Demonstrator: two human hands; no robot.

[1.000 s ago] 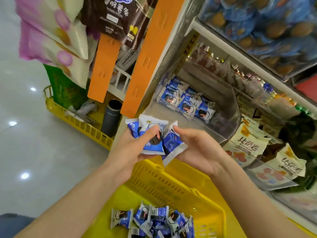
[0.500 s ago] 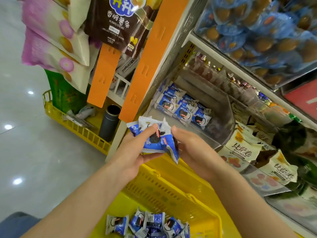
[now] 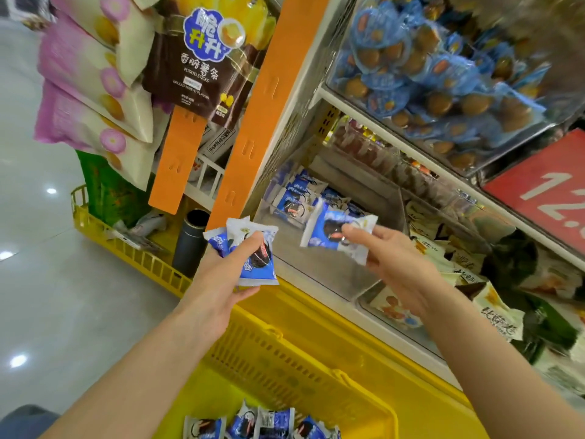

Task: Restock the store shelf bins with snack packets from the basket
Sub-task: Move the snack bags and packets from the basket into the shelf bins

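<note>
The store shelf [image 3: 348, 112] fills the space behind and above both grips. The yellow basket [image 3: 316, 353] is under the grips and stands close against the foot of the shelf. In its bottom, far below the left grip, lie several blue-and-white snack packets [image 3: 262, 423].

High above the right grip, an upper bin [image 3: 443, 74] is full of round snacks in blue wrappers. A red price sign [image 3: 544, 198] is to the right of it. The open clear bin [image 3: 316, 274] sits just behind the two grips. At its back, beyond the right grip, rests a small heap of the same blue packets [image 3: 297, 201]. To the right of the right grip lie cream-coloured packets [image 3: 500, 318] in a neighbouring bin.

Above the left grip hang an orange strip [image 3: 253, 122] and a brown bag of potato sticks [image 3: 205, 68]. To the left of this grip a second yellow basket [image 3: 126, 248] stands on the floor, and a dark cylinder [image 3: 193, 242] stands upright at its near end.

The left grip [image 3: 221, 280] — a bare hand — is closed round a small bunch of packets [image 3: 253, 261], with the thumb on the front one and the fingers beneath. The right grip [image 3: 399, 264] pinches a single packet [image 3: 332, 232] by its right edge. It holds this packet at the mouth of the open bin, apart from the bunch.
</note>
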